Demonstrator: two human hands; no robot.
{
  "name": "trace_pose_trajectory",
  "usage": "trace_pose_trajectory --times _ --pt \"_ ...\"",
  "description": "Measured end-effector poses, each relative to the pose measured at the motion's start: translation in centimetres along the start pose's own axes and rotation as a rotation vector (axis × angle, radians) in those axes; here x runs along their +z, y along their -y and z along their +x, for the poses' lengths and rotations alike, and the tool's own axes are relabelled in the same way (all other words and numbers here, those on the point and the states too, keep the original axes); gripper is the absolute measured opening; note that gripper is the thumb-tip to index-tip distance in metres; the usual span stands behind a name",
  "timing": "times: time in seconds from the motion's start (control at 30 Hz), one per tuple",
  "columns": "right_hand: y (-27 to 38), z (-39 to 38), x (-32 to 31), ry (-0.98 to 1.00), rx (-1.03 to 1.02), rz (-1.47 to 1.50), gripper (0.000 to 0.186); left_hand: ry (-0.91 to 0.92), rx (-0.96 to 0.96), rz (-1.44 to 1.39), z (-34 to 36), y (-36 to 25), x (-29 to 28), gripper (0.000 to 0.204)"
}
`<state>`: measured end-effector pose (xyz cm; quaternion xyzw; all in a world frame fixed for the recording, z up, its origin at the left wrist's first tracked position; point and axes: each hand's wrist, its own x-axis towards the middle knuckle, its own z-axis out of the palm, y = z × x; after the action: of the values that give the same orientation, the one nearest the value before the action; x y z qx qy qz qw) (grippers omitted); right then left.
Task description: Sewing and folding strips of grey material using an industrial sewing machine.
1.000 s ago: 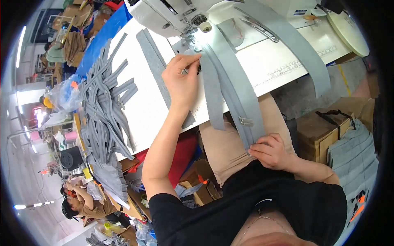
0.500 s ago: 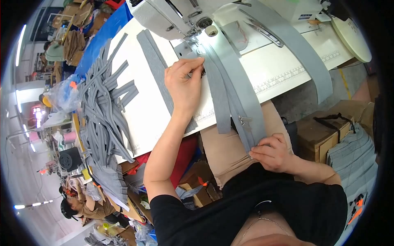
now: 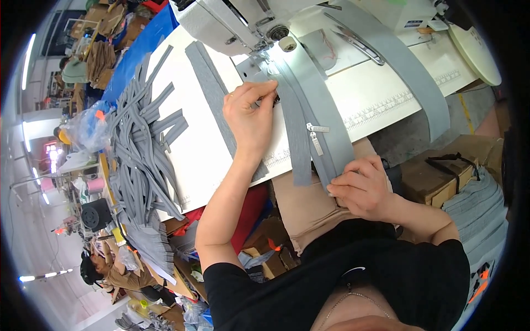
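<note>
A white sewing machine point(image 3: 221, 25) has its lit presser foot on a grey zipper tape point(image 3: 326, 160) with two silver sliders point(image 3: 312, 138), joined to a wide grey band point(image 3: 326, 105). A narrow grey strip point(image 3: 298, 154) lies along its left. My left hand point(image 3: 248, 116) pinches the fabric's left side just in front of the foot. My right hand point(image 3: 361, 187) grips the zipper tape and band where they hang past the table's front edge, fingers curled over them. The exact fabric under my left fingertips is partly hidden.
A pile of grey zipper tapes point(image 3: 138, 160) covers the table's left, beside another grey strip point(image 3: 212, 94). Long metal tweezers point(image 3: 356, 41) and a curving grey band point(image 3: 430, 110) lie right. Cardboard boxes point(image 3: 425, 182) stand beside my lap. A co-worker point(image 3: 116, 273) is at lower left.
The zipper band has shifted up toward the machine with my right hand, and the sliders now sit higher on the table. My left hand has moved slightly right.
</note>
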<state>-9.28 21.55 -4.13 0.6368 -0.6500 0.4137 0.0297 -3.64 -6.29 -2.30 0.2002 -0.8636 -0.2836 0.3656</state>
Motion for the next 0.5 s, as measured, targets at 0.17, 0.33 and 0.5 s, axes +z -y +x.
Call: trace_pose_trajectory --times 0.17,0.33,0.5 --pt "-0.5 2.5 -0.1 -0.005 0.027 0.001 0.018 0.007 -0.002 0.001 0.0 0.1 0.0 0.013" --pt "-1.3 4.3 0.0 -0.001 0.072 0.025 0.015 0.007 0.006 -0.006 0.0 0.2 -0.1 0.013" --pt "-2.2 6.0 0.1 0.038 0.106 0.009 0.022 0.016 -0.026 -0.033 0.1 0.1 0.0 0.013"
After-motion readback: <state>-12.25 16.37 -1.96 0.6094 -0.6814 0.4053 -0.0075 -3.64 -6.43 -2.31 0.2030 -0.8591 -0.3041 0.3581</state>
